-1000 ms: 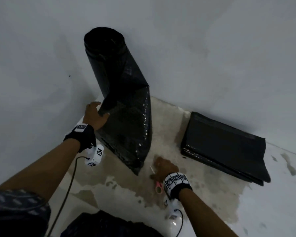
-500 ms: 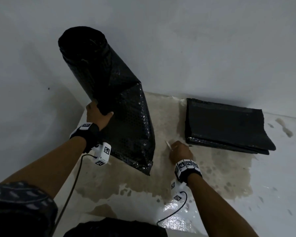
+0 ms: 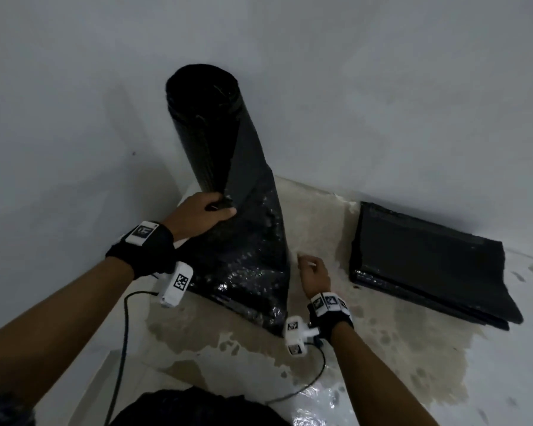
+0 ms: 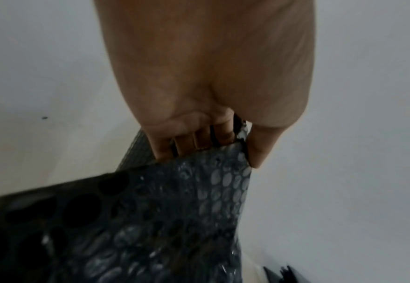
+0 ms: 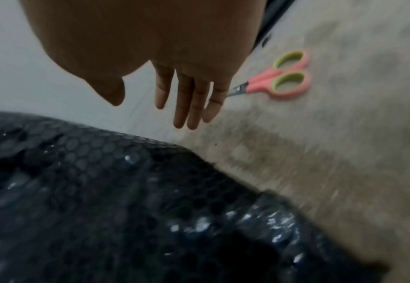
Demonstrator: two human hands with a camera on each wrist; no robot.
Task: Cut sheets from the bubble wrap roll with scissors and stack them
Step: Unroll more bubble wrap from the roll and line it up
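A black bubble wrap roll (image 3: 210, 127) stands upright in the corner, its loose sheet (image 3: 246, 265) hanging down to the floor. My left hand (image 3: 220, 209) grips the sheet's upper left edge, fingers curled over it and thumb on the other side (image 4: 223, 151). My right hand (image 3: 313, 272) is low beside the sheet's right edge, fingers straight and holding nothing (image 5: 150, 109). The pink scissors with green handle loops (image 5: 281, 78) lie on the floor just past its little finger. A stack of cut black sheets (image 3: 428, 262) lies flat at the right against the wall.
Two white walls (image 3: 382, 87) meet behind the roll. The floor (image 3: 320, 222) is stained beige, with a glossy wet patch (image 3: 317, 404) in front. A black cable (image 3: 123, 333) trails from the left wrist. My dark clothing (image 3: 194, 407) fills the bottom edge.
The roll, tilted left half a second ago, stands upright again. My left hand went from pressing the sheet to gripping its edge. My right hand moved from the scissors toward the sheet's right edge.
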